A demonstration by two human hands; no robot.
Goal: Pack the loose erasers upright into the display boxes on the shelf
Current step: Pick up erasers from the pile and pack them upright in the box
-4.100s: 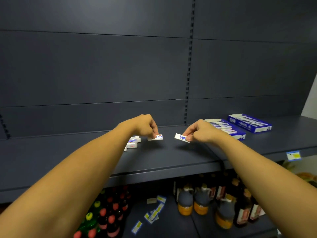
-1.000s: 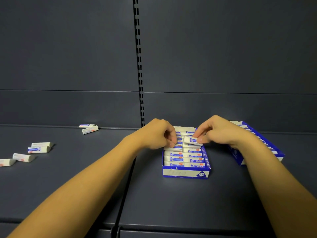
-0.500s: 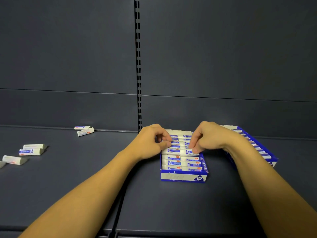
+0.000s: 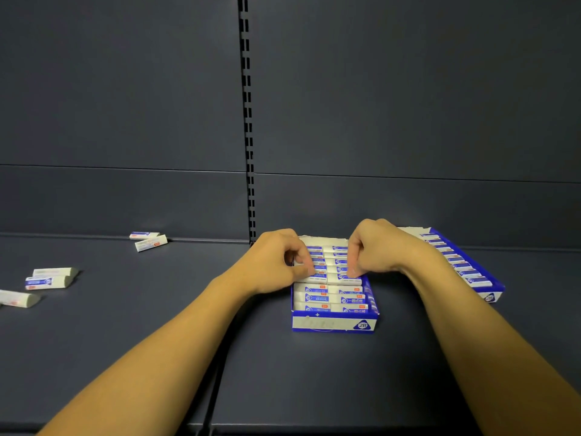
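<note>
Dark grey metal shelf (image 4: 132,335), and out left five loose white erasers in blue-and-white sleeves (image 4: 48,282) lie flat, well apart from the action. Centre now: left hand (image 4: 276,265) with fingers curled, pinching an eraser in the near blue-and-white cardboard display box (image 4: 333,322); right hand (image 4: 374,250) pinching its neighbour. Both erasers run long axis left-to-right, directly under the fingertips (seating them, I'd judge). Far right, a second blue display box (image 4: 490,294) looks full. Left hand sits nearer the strays.

"2B" on front wall of near display box (image 4: 333,323), eraser wrappers' print too small to read
</note>
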